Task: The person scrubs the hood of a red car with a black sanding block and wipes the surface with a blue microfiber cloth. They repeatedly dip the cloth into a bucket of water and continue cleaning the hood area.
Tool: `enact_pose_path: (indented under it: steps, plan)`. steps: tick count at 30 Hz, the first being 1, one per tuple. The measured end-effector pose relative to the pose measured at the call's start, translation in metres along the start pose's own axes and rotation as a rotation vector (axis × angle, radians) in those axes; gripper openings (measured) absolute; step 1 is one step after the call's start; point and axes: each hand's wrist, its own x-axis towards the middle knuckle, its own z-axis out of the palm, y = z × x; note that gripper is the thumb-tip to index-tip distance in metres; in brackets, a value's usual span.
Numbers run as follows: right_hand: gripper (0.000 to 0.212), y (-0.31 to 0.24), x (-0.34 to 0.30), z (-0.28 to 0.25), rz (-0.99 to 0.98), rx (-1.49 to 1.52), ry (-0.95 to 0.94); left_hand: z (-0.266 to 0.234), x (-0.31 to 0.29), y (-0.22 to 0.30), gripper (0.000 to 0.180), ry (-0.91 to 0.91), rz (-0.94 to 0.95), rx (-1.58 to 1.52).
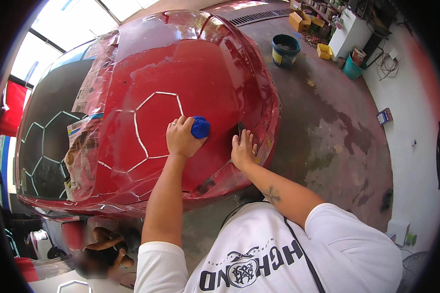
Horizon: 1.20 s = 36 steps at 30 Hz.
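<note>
A glossy red car hood [205, 63] spreads out in front of me, with white hexagon light lines reflected in it. My left hand [183, 136] is closed on a bunched blue cloth [200, 127] and presses it to the paint near the middle. To the right, my right hand [244, 150] lies on the red bodywork close to the car's edge, fingers stretched out. A small dark pointed shape shows just beyond its fingertips; I cannot make out whether it is an object or a reflection.
Newspaper and clear plastic [85, 132] cover the hood's left border by the dark windshield [46, 141]. A dark bucket [285, 50] stands on the stained floor at the far right, near a yellow bin [324, 51] and cardboard boxes [299, 21]. Another person [107, 249] crouches at lower left.
</note>
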Motion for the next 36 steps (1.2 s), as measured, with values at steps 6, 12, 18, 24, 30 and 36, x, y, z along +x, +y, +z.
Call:
enact_pose_path:
  steps: [6,12,18,24,30,36]
  plan:
    - [0.080,0.025,0.103,-0.056,-0.018,0.153,0.172,0.003,0.011,0.013,0.047,0.051,0.036,-0.028]
    - [0.083,0.008,0.056,-0.031,-0.115,0.111,0.100,0.002,0.006,0.006,0.047,0.051,0.013,0.012]
    - [0.079,0.030,0.082,-0.042,-0.239,0.300,0.109,0.011,0.004,0.002,0.049,0.098,0.028,-0.008]
    - [0.076,0.018,0.122,-0.067,-0.098,0.236,0.095,-0.003,0.006,0.009,0.051,0.144,0.031,0.023]
    - [0.079,0.026,0.062,-0.034,-0.132,0.126,0.054,0.005,0.004,0.007,0.047,0.098,-0.011,0.014]
    - [0.057,0.030,0.157,-0.099,-0.077,0.670,0.187,-0.001,-0.017,0.003,0.046,0.100,-0.072,0.051]
